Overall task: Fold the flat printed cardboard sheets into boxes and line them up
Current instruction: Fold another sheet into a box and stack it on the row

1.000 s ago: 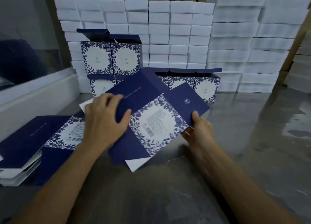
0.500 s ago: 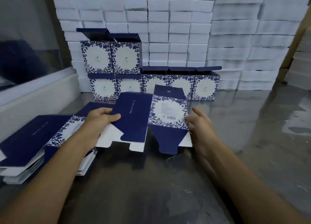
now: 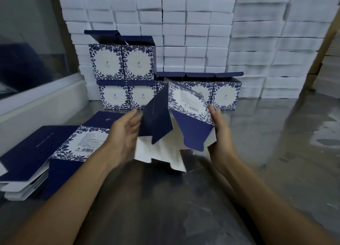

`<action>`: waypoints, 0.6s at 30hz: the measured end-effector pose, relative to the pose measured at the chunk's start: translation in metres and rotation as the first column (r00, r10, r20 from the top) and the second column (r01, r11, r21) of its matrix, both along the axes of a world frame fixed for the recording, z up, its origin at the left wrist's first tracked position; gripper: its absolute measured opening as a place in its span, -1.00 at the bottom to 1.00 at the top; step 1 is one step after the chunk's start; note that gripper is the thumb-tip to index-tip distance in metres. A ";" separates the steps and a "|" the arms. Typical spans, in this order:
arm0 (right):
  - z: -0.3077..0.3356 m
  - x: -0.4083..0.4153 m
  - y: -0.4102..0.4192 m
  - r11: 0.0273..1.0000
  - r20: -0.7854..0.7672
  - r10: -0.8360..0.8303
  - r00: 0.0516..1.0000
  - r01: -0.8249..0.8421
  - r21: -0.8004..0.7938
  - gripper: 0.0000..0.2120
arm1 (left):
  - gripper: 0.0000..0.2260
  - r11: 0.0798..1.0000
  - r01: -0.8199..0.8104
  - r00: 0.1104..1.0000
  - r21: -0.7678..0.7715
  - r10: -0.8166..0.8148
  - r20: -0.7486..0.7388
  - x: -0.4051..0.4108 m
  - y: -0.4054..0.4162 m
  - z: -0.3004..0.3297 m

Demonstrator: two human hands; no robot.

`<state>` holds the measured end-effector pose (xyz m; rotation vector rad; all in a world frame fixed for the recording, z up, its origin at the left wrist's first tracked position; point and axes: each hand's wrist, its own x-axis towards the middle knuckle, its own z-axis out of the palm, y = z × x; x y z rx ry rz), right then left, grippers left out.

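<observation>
Already seven finished boxes [image 3: 138,94] stand at the back of the counter [image 3: 276,152]: five in a row on the surface and two more stacked on the left end of that row, their top flaps up. They sit right against a wall of white foam blocks [image 3: 193,33]. To the left lies a pile of flat sheets [image 3: 36,152], several thick judging by the white edges that show, so by my reckoning a good part of the work remains.

One sheet [image 3: 184,116] is in hand above the counter, just in front of the row, partly opened into a tube, with its bottom flaps hanging loose and blurred. I judge it is being squared up, with the bottom not yet closed.

The left hand [image 3: 123,134] has its fingers fairly straight and spread, lying against the dark blue panel on the left side; whether the thumb hooks behind the card cannot be told. The right hand [image 3: 219,127] holds the right edge of the patterned panel, fingertips along the edge, its grip closed on the card.
</observation>
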<state>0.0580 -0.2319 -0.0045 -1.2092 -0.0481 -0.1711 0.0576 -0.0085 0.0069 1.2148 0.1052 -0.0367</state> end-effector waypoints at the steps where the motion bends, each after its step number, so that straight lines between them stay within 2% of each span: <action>1: -0.002 -0.005 0.004 0.997 0.066 0.021 0.998 -0.016 -0.081 -0.69 | -0.53 0.999 0.041 0.999 -0.012 -0.041 -0.027 -0.004 -0.003 -0.001; 3: -0.007 -0.005 0.015 0.956 0.162 0.086 0.983 -0.035 -0.293 -0.55 | -0.53 0.990 0.119 0.993 -0.075 -0.121 -0.017 -0.014 -0.021 0.007; 4: -0.006 -0.001 0.023 0.913 0.202 0.112 0.973 -0.021 -0.408 -0.49 | -0.56 0.989 0.088 0.995 -0.121 -0.093 -0.032 -0.014 -0.031 0.010; 5: -0.007 -0.001 0.026 0.863 0.228 0.156 0.961 -0.021 -0.504 -0.48 | -0.60 0.968 0.096 0.994 -0.231 -0.084 0.064 -0.016 -0.032 0.003; 7: -0.011 0.004 0.027 0.755 0.178 0.204 0.963 -0.038 -0.655 -0.53 | -0.65 0.981 -0.102 0.963 -0.164 0.139 0.232 -0.024 -0.021 -0.007; 8: -0.017 0.005 0.030 0.685 0.163 0.231 0.959 -0.042 -0.727 -0.53 | -0.67 0.988 -0.103 0.960 -0.112 0.128 0.249 -0.027 -0.023 -0.012; 9: -0.022 0.003 0.033 0.643 0.151 0.256 0.955 -0.052 -0.764 -0.52 | -0.71 0.980 -0.042 0.977 -0.195 0.080 0.195 -0.022 -0.023 -0.014; 10: -0.025 -0.002 0.034 0.632 0.135 0.287 0.948 -0.082 -0.771 -0.48 | -0.77 0.958 0.031 0.994 -0.285 0.000 0.110 -0.020 -0.024 -0.009; 11: -0.031 -0.009 0.031 0.629 0.121 0.312 0.942 -0.109 -0.770 -0.43 | -0.80 0.960 0.003 0.999 -0.280 0.009 0.039 -0.013 -0.028 -0.012; 12: -0.035 -0.012 0.030 0.624 0.122 0.323 0.939 -0.114 -0.773 -0.39 | -0.76 0.959 0.152 0.988 -0.241 -0.142 0.059 -0.012 -0.030 -0.014; 13: -0.037 -0.013 0.029 0.626 0.143 0.320 0.937 -0.096 -0.774 -0.37 | -0.68 0.902 0.325 0.946 -0.285 -0.318 0.071 -0.015 -0.031 -0.012; 15: -0.030 -0.011 0.032 0.696 0.175 0.286 0.942 -0.079 -0.713 -0.37 | -0.50 0.875 0.380 0.925 -0.301 -0.367 0.102 -0.016 -0.030 -0.008; 18: -0.018 -0.013 0.037 0.871 0.166 0.217 0.962 -0.114 -0.478 -0.40 | -0.42 0.895 0.342 0.940 -0.287 -0.319 0.124 -0.011 -0.030 -0.005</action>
